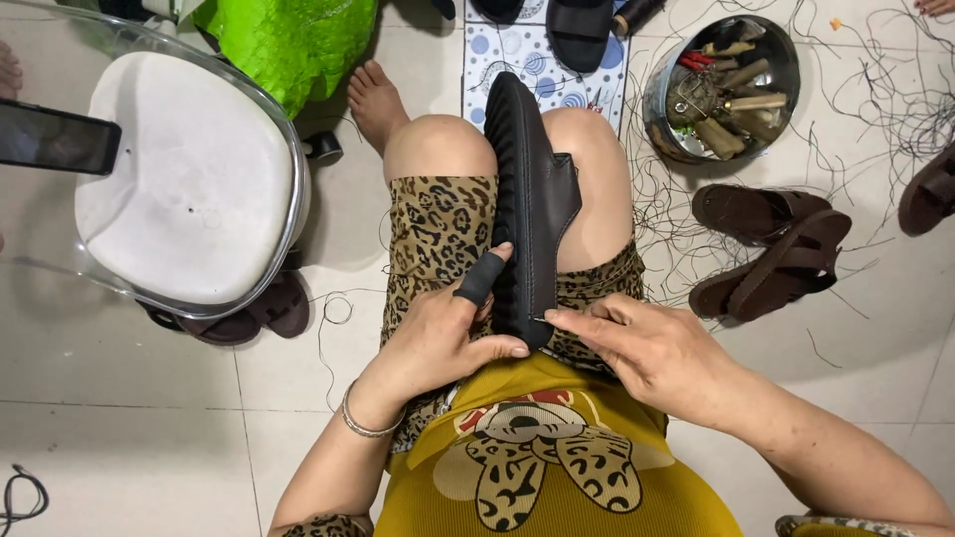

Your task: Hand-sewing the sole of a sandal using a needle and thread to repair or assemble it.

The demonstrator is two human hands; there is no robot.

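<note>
A dark brown sandal (537, 199) stands on edge between my knees, its ribbed black sole facing left and its leather strap facing right. My left hand (443, 333) grips the heel end from the left; a black finger guard covers the index finger, which rests on the sole. My right hand (647, 348) pinches at the sandal's near edge with thumb and forefinger, where a thin thread or needle seems to sit; it is too small to tell which.
A round metal bowl (662, 94) of wooden-handled tools sits at the upper right. A pair of brown sandals (771, 254) lies to the right among loose black threads. A clear chair with a white seat (189, 169) stands to the left, a phone (55, 139) on its edge.
</note>
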